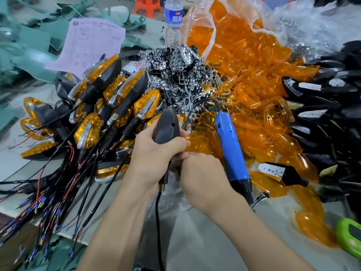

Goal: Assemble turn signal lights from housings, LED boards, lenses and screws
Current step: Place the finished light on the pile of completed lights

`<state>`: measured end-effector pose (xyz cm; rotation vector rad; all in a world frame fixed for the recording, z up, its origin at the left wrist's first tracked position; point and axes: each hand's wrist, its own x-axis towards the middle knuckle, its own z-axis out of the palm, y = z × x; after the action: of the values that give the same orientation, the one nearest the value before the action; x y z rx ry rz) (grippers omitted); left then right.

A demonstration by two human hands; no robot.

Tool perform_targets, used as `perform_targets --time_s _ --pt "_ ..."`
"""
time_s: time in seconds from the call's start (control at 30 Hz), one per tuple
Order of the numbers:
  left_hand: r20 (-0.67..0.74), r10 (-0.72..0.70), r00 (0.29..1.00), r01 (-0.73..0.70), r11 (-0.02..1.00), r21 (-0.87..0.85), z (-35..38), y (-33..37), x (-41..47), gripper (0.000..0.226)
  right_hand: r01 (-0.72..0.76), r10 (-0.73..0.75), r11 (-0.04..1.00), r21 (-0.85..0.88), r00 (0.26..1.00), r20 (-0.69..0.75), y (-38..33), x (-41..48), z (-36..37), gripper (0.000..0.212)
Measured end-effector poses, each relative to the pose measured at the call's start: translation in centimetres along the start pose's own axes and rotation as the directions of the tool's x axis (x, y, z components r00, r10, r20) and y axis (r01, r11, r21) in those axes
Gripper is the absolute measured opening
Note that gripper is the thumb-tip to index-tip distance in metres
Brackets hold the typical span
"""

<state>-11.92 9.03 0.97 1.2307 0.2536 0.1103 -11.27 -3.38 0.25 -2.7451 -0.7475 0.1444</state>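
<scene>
My left hand [156, 153] grips a dark grey turn signal housing [167, 125], back side up, with a small screw hole showing. Its black stem and brass threaded end [162, 184] hang below my palm, a black cable trailing down. My right hand [199, 171] is curled just below the housing, fingertips against its stem area; what it pinches is hidden. A blue electric screwdriver [232, 151] lies tip-down beside my right hand, untouched. Loose orange lenses [254, 114], chrome reflector boards [175, 63] and black housings [328, 106] are heaped behind.
Finished signals with orange lenses and wires [93, 118] are piled at the left. A water bottle [173, 20] stands at the back, a pink paper sheet [91, 44] beside it. A green object [349, 237] sits at the right edge. A plastic bag [244, 26] holds more lenses.
</scene>
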Motion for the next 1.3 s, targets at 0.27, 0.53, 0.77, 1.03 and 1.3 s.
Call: perform_targets --time_s 0.27,0.53,0.77,1.03,1.3 --pt "-0.008 -0.002 1.0 0.002 1.0 -0.02 -0.2 0.1 0.4 0.038 0.15 -0.151 0.985 -0.091 0.988 -0.013 0.0 0.3 0.1 0.015" --pt "0.067 -0.039 0.997 0.04 0.999 -0.018 0.8 -0.2 0.5 0.031 0.037 -0.037 0.999 0.002 0.996 -0.083 0.9 -0.7 1.1 0.021" --pt "0.061 -0.067 0.996 0.066 0.998 0.022 1.0 -0.1 0.7 0.027 0.1 -0.114 0.978 -0.182 0.991 -0.07 0.1 -1.1 0.5 0.046" --pt "-0.036 -0.036 0.999 0.038 0.998 0.056 0.4 -0.3 1.2 0.025 0.052 -0.052 0.999 0.001 0.999 -0.009 0.9 -0.5 -0.4 0.039" --pt "-0.066 -0.029 0.997 0.033 0.998 0.06 -0.8 -0.2 1.2 0.02 0.077 -0.078 0.997 0.015 0.995 0.063 1.3 0.0 0.7 0.016"
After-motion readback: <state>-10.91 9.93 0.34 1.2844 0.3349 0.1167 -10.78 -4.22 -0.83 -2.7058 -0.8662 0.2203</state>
